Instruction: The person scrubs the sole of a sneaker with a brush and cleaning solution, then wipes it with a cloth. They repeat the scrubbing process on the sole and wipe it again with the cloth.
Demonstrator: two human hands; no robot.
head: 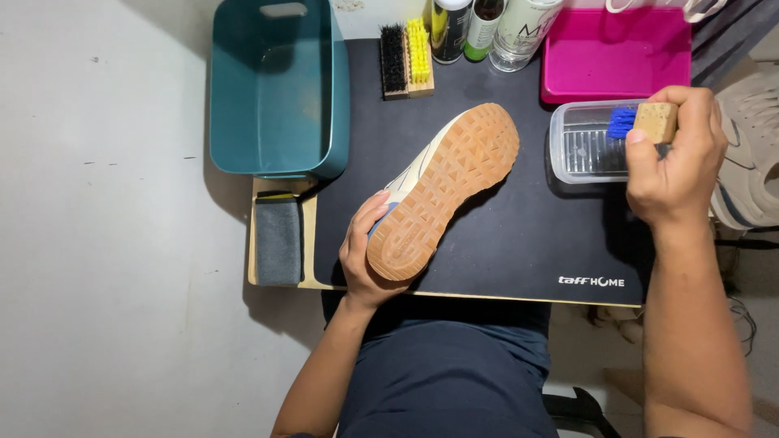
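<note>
Left hand [363,253] clamped on sneaker [442,191] heel, right hand [672,154] fisted round blue-bristled brush [643,122] over clear tub [586,140] below it; likely drips onto mat [519,235], sole-up shoe could roll.

Left hand [363,258] sitting low in the middle of the frame, palm curling inward, fingers [369,212] wrapping in a grasp, forearm rising from the bottom edge. Right hand [673,158] hovering at upper right, fingers pinching closed, thumb on top, bare forearm running down the right side.
</note>
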